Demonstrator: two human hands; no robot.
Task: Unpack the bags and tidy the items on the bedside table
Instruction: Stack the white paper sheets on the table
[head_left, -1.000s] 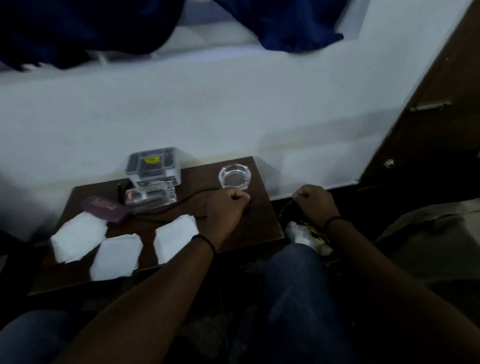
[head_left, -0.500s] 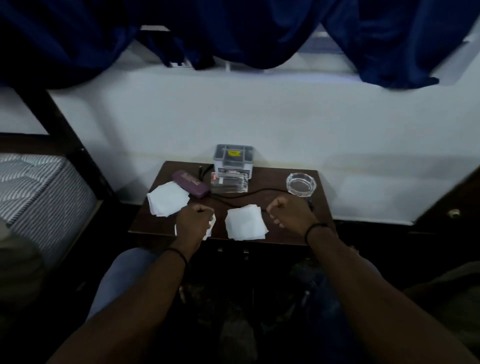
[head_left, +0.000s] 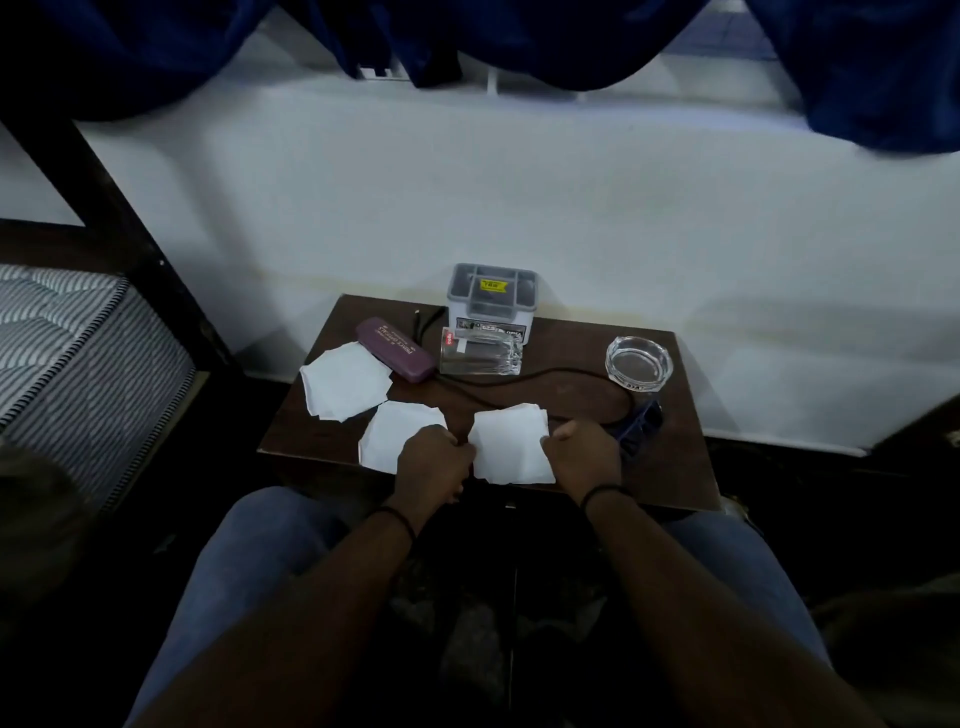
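Now both fists beside napkin (head_left: 511, 447).

— Inspector: What differs from a second ago?
— Observer: The left hand (head_left: 435, 460) has left the glass ashtray (head_left: 638, 362) and now sits fisted at the near edge of the bedside table (head_left: 670, 467), overlapping the middle napkin (head_left: 397, 434).
— Inspector: The right hand (head_left: 584, 457)?
— Observer: Up from beside the table onto it, fisted at the right napkin (head_left: 511, 441). Whether either hand grips a napkin cannot be told.
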